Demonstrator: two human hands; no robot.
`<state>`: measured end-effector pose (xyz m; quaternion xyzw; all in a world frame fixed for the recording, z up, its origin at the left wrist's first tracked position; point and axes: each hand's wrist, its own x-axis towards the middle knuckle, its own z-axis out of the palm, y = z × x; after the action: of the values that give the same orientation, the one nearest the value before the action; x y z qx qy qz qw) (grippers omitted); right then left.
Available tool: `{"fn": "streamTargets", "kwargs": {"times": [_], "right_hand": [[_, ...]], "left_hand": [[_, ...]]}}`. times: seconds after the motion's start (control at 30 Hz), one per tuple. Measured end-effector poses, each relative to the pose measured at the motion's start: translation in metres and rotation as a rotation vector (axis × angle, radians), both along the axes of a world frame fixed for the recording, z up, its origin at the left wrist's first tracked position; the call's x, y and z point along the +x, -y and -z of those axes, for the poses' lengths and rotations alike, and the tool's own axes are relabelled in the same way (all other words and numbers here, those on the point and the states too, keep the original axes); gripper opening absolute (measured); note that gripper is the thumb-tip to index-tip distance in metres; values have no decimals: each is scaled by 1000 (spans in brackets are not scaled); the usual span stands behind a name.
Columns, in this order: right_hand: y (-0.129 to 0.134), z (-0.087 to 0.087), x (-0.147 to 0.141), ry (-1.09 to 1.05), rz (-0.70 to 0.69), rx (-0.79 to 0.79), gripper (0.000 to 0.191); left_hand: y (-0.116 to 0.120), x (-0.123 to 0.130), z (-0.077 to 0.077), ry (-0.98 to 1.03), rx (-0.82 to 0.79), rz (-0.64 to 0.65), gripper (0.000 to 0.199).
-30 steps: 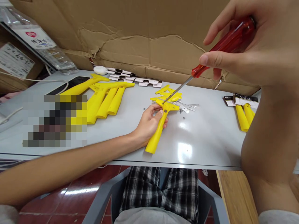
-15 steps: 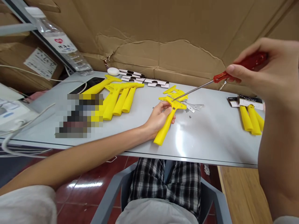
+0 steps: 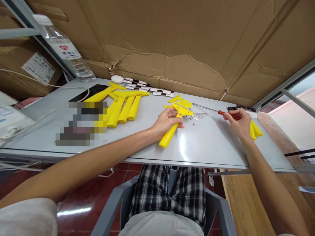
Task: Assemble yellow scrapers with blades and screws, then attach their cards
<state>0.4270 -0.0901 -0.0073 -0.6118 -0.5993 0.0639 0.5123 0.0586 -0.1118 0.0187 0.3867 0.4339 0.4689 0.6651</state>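
Observation:
My left hand [image 3: 165,124] is wrapped round the neck of a yellow plastic scraper [image 3: 169,135], its T-shaped head tilted up and away from me. In my right hand [image 3: 242,124] is a screwdriver [image 3: 222,113] with a red handle and a long thin shaft. The shaft points left, its tip apart from the scraper head, near some flat yellow plastic pieces [image 3: 175,98]. Metal blades [image 3: 200,116] lie just right of the scraper, with small screws [image 3: 194,124] close by.
Several yellow scrapers [image 3: 115,111] lie at left beside a phone [image 3: 95,88] and a blurred patch. Black-and-white cards [image 3: 161,92] line the cardboard [image 3: 167,62] at the back. More yellow handles [image 3: 256,128] sit behind my right hand. A water bottle [image 3: 71,52] leans at far left.
My right hand has lowered and moved away from the scraper, taking the screwdriver tip off its head. My left hand keeps its hold. The view has shifted slightly right.

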Motion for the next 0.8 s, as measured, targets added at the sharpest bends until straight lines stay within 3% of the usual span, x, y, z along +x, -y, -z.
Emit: {"fn": "streamTargets", "kwargs": {"times": [0.1, 0.23, 0.37, 0.47, 0.6, 0.8], "right_hand": [[-4, 5, 0, 292, -18, -41, 32], [-13, 5, -3, 573, -163, -121, 22], [-1, -1, -32, 713, -172, -2, 17], [19, -10, -73, 665, -308, 116, 21], [29, -13, -123, 536, -492, 131, 37], [9, -4, -135, 376, -519, 110, 15]], "left_hand": [[-2, 0, 1, 3, -10, 29, 55], [-3, 0, 0, -25, 3, 49, 64], [-4, 0, -3, -42, 23, 41, 62], [-6, 1, -3, -18, 19, 36, 52], [-8, 1, -2, 4, -24, 45, 24], [-7, 3, 4, 98, -28, 84, 16]]}}
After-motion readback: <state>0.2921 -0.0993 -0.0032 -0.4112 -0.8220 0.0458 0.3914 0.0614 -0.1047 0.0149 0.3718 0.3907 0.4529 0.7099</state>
